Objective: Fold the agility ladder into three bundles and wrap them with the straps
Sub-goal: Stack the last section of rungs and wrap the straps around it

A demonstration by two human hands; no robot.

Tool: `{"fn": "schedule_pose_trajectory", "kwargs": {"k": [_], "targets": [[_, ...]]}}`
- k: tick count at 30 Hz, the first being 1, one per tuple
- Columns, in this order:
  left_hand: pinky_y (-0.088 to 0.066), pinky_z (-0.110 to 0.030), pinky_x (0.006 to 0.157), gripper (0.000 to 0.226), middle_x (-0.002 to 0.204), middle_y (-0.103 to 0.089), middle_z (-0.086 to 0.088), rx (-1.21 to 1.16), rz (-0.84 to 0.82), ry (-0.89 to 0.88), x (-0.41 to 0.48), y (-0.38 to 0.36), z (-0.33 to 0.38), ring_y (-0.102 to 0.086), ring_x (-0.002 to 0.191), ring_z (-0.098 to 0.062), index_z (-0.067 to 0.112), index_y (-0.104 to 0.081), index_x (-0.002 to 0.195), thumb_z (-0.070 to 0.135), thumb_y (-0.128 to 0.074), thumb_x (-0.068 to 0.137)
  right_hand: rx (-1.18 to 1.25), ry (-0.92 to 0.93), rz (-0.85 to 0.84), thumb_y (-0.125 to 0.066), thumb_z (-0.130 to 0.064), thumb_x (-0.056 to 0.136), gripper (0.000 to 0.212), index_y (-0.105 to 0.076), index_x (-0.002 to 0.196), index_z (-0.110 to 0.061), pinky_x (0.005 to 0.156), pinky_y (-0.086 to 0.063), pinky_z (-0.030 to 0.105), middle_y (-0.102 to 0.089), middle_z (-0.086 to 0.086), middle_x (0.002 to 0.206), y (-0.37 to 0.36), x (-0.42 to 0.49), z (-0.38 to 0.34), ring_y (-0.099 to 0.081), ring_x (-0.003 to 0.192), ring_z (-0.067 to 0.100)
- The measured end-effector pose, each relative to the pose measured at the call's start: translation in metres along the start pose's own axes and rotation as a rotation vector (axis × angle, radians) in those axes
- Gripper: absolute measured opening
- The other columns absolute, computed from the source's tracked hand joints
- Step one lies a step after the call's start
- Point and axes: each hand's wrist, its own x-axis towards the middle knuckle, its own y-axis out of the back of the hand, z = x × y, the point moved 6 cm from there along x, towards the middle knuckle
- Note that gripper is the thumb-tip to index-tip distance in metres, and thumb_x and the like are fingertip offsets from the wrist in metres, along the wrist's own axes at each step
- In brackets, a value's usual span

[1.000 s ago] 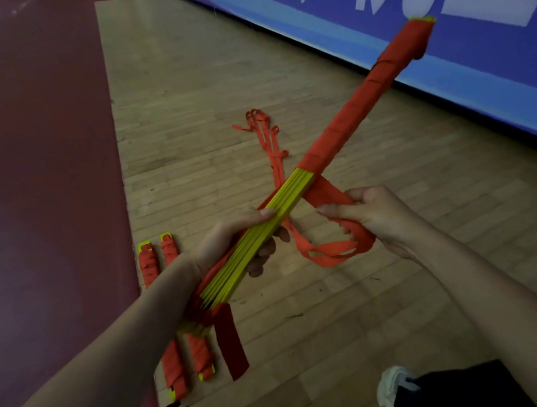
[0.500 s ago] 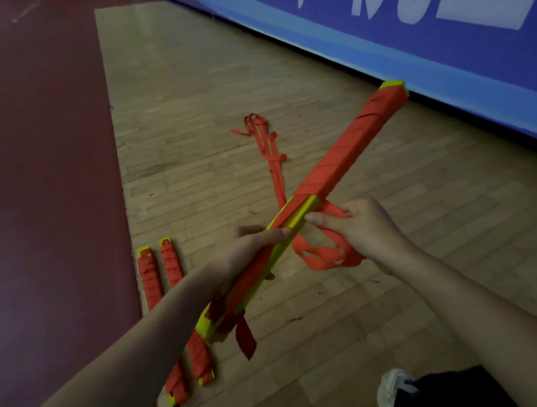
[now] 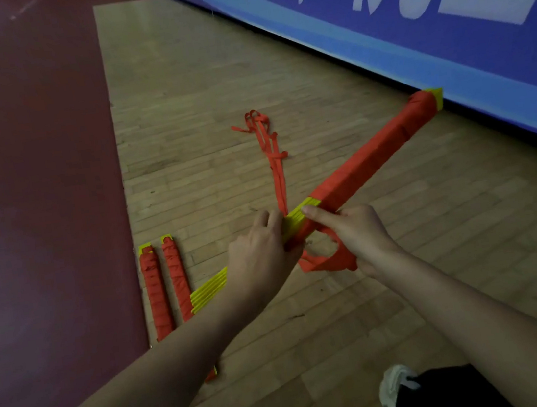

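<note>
Wrapping the third bundle looks like the step in hand. Its far half, beyond the right hand, is already covered in red turns, while bare yellow rungs show between the two hands and again behind the left hand. The left hand's fingers curl round the bundle near its middle. The right hand grips a loop of the strap that hangs just under it, and one straight finger presses on the rungs at the edge of the last turn. To do this well, I would pull each turn taut, overlap it slightly toward the left hand, and slide that hand back to free more rungs. The strap's loose tail lies on the floor beyond both hands and could snag. Two wrapped bundles lie on the floor left of the left hand.
</note>
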Motion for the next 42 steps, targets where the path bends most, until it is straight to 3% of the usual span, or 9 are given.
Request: {"fn": "schedule_pose_trajectory", "kwargs": {"k": [6,11,15,18,20,25,31,36,42], "targets": [[-0.043,-0.037,0.064,0.053,0.12,-0.048,0.0,-0.036,0.002,-0.039,-0.002,0.003,0.0,-0.061,0.096,-0.033,0.018,-0.043,0.126,0.051,-0.059,0.087,0.231,-0.092,-0.031,-0.08,-0.029,0.075,0.031,-0.061,0.062,-0.009,0.039,-0.035,0.014,-0.046,-0.011,0.037,-0.002,-0.011,-0.005,-0.043,0.034,0.0],[-0.047,-0.038,0.08,0.045,0.117,-0.052,0.001,-0.32,-0.108,-0.058,0.004,0.005,0.002,-0.057,0.101,-0.026,0.021,-0.049,0.122,0.052,-0.054,0.09,0.448,-0.156,-0.12,-0.072,-0.016,0.084,0.022,-0.058,0.07,-0.008,0.046,-0.047,0.019,-0.049,-0.01,0.037,0.0,-0.015,-0.016,-0.047,0.032,0.0],[-0.048,-0.035,0.093,0.042,0.123,-0.059,-0.002,-0.557,-0.281,0.059,0.014,0.005,-0.008,-0.058,0.11,-0.021,0.028,-0.052,0.13,0.042,-0.059,0.092,0.45,-0.158,-0.166,-0.07,-0.016,0.085,0.017,-0.06,0.077,-0.006,0.039,-0.042,0.017,-0.049,-0.009,0.038,-0.002,-0.016,-0.018,-0.046,0.032,0.0],[-0.05,-0.028,0.091,0.046,0.118,-0.063,-0.001,-0.73,-0.461,0.186,0.012,0.003,-0.018,-0.063,0.104,-0.016,0.031,-0.055,0.128,0.048,-0.065,0.086,0.477,-0.145,-0.209,-0.069,-0.017,0.086,0.018,-0.063,0.09,-0.002,0.037,-0.037,0.013,-0.049,-0.01,0.039,-0.005,-0.016,-0.017,-0.045,0.033,0.0],[-0.055,-0.034,0.09,0.047,0.113,-0.068,-0.005,-0.855,-0.606,0.269,0.007,0.001,-0.024,-0.068,0.097,-0.02,0.028,-0.061,0.119,0.054,-0.069,0.08,0.521,-0.13,-0.241,-0.067,-0.015,0.087,0.016,-0.062,0.093,-0.001,0.037,-0.036,0.012,-0.049,-0.01,0.04,-0.007,-0.017,-0.021,-0.045,0.033,0.0],[-0.057,-0.033,0.068,0.04,0.102,-0.07,-0.014,-1.121,-0.865,0.25,-0.009,-0.002,-0.017,-0.066,0.076,-0.024,0.01,-0.061,0.106,0.045,-0.058,0.086,0.521,-0.102,-0.302,-0.068,-0.018,0.085,0.023,-0.061,0.098,0.0,0.039,-0.034,0.013,-0.043,-0.011,0.042,-0.009,-0.013,-0.021,-0.039,0.034,0.001],[-0.041,-0.021,0.047,0.04,0.067,-0.054,0.002,-1.242,-0.827,0.332,-0.009,-0.019,-0.02,-0.047,0.052,-0.011,0.01,-0.056,0.097,0.044,-0.064,0.076,0.422,-0.092,-0.329,-0.068,-0.016,0.086,0.026,-0.059,0.102,0.002,0.037,-0.032,0.012,-0.043,-0.01,0.041,-0.007,-0.006,-0.018,-0.038,0.034,0.0],[-0.035,-0.02,0.042,0.036,0.063,-0.05,0.002,-1.25,-0.795,0.386,-0.007,-0.021,-0.024,-0.041,0.048,-0.011,0.01,-0.056,0.089,0.042,-0.064,0.073,0.155,-0.04,-0.334,-0.075,-0.025,0.077,0.037,-0.067,0.098,0.004,0.046,-0.036,0.016,-0.053,-0.009,0.049,0.001,0.0,-0.011,-0.046,0.045,0.003],[-0.033,-0.02,0.041,0.042,0.062,-0.049,0.0,-1.247,-0.751,0.423,-0.001,-0.016,-0.037,-0.041,0.045,-0.012,0.009,-0.056,0.089,0.048,-0.063,0.076,-0.021,-0.005,-0.294,-0.08,-0.027,0.074,0.024,-0.072,0.082,-0.006,0.043,-0.041,0.015,-0.066,-0.002,0.059,0.017,0.003,-0.006,-0.055,0.045,0.004]]}}
